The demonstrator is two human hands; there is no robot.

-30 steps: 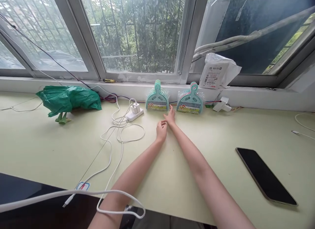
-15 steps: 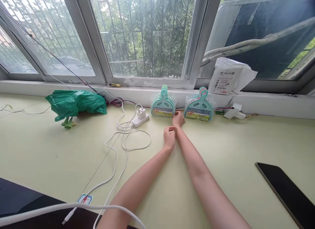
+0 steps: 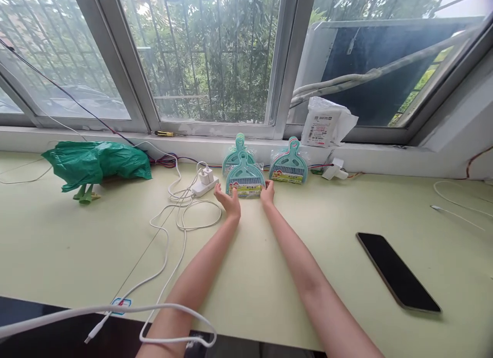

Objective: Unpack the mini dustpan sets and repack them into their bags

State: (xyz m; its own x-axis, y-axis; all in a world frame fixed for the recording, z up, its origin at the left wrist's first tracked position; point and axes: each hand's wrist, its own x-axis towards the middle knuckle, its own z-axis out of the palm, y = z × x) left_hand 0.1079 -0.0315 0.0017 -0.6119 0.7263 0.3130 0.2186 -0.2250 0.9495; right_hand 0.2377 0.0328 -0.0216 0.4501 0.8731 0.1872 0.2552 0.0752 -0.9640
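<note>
A teal mini dustpan-and-brush set in clear wrap (image 3: 245, 177) stands upright on the pale green table (image 3: 308, 245), held between both hands. My left hand (image 3: 228, 200) grips its left edge and my right hand (image 3: 267, 193) grips its right edge. Behind it, a stack of the same sets (image 3: 235, 152) leans on the window ledge. Another stack of the sets (image 3: 288, 165) stands just to the right.
A white charger block (image 3: 205, 181) with looping white cables (image 3: 181, 214) lies left of the hands. A green plastic bag (image 3: 96, 160) sits far left. A black phone (image 3: 396, 273) lies at right. A white parcel (image 3: 323, 124) rests on the ledge.
One packaged set has come off the left stack toward me, and both hands, earlier together between the stacks, now grip its two sides. The view shifted slightly.
</note>
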